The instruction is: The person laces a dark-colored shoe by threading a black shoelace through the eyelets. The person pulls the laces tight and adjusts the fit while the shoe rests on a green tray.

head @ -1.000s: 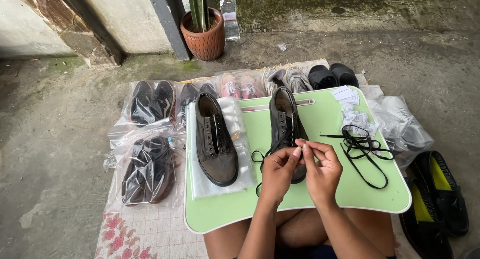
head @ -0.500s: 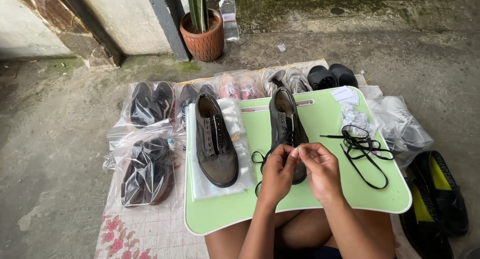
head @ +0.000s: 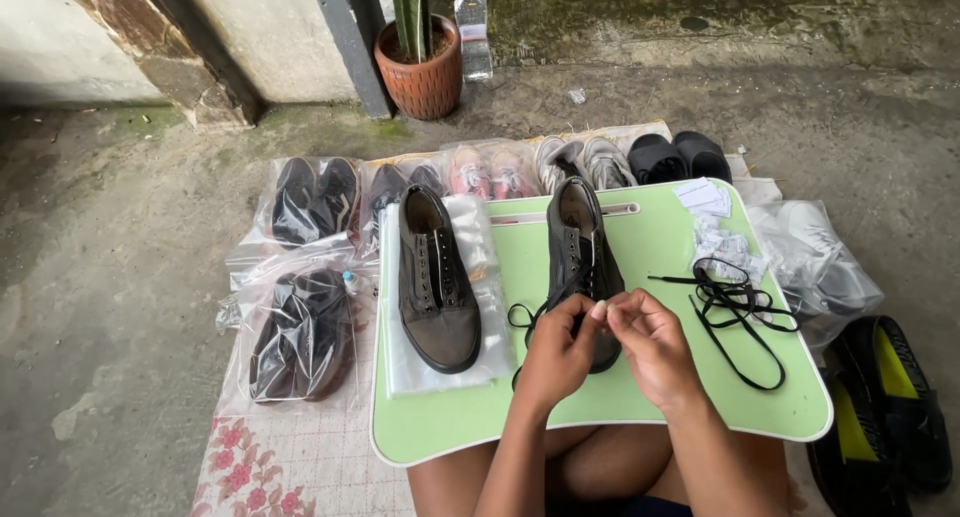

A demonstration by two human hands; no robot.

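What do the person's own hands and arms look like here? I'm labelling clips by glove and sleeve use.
Both the left hand and the right hand are bare: no gloves, and no rings or watch that show. The forearms are uncovered as far as the bottom edge of the picture, with no sleeve, wristband or marking in view. Fingernails look short and plain.

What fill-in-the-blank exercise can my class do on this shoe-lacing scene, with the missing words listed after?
1. Both hands, left hand and right hand, pinch a black ____ above the dark shoe.
2. The lap tray is coloured ____.
3. A second dark shoe lies on a clear ____ bag.
4. The plant pot stands beside a clear ____.

Missing words: lace; green; plastic; bottle
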